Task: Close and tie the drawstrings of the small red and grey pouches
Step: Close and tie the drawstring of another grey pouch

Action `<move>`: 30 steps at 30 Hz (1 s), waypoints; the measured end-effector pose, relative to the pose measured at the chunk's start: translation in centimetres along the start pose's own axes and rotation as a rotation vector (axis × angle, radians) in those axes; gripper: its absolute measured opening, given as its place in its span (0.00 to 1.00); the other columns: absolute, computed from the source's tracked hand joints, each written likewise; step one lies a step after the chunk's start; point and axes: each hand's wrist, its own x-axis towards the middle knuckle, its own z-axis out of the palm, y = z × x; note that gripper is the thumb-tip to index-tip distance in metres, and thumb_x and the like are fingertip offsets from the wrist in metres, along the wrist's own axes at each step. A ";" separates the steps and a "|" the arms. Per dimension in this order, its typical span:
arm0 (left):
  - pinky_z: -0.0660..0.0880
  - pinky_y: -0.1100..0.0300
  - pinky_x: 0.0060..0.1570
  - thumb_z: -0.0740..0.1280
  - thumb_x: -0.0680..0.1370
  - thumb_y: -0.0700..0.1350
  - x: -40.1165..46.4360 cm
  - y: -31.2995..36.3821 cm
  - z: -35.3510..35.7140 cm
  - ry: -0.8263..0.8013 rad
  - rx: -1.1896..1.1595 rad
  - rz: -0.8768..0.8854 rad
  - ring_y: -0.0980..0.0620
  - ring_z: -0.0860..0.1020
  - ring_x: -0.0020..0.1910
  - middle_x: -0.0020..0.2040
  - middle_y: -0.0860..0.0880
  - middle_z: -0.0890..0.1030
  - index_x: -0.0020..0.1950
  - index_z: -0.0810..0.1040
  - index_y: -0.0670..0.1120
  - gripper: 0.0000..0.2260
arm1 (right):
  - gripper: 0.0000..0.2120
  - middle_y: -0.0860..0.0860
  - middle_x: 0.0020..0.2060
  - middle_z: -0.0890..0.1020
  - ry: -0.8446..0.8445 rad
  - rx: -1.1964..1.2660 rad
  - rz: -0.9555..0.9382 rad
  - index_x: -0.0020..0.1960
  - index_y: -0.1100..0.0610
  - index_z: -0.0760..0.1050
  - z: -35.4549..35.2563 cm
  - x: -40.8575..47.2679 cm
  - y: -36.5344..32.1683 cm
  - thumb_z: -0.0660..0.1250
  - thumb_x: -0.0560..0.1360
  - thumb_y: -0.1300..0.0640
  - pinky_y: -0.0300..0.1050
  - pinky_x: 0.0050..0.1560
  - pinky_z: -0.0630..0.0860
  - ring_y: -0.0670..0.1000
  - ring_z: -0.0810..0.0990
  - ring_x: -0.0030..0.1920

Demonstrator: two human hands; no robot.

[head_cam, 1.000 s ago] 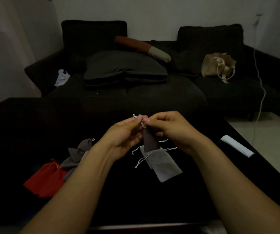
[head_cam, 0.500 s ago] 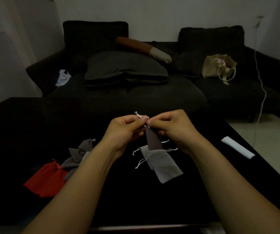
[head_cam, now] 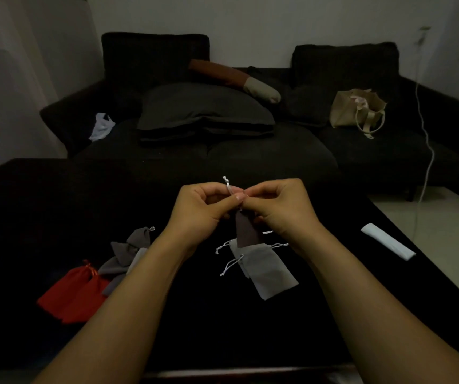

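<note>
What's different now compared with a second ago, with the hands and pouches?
Little changed: both hands, left hand and right hand, rose slightly, still pinching the white drawstring of the hanging dark grey fabric pouch. The light grey pouches and red pouches stayed put.

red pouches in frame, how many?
2, both at the table's front left: one red pouch on the outside, the second red pouch overlapping it beside the grey pile. More may be hidden beneath the left forearm.
</note>
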 end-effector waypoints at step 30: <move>0.80 0.64 0.43 0.74 0.71 0.32 0.0 -0.5 0.1 0.200 0.022 0.212 0.54 0.85 0.44 0.43 0.48 0.86 0.47 0.81 0.43 0.09 | 0.05 0.51 0.33 0.83 -0.147 0.002 0.046 0.46 0.60 0.82 -0.2 -0.4 -0.4 0.68 0.78 0.62 0.38 0.29 0.75 0.46 0.81 0.31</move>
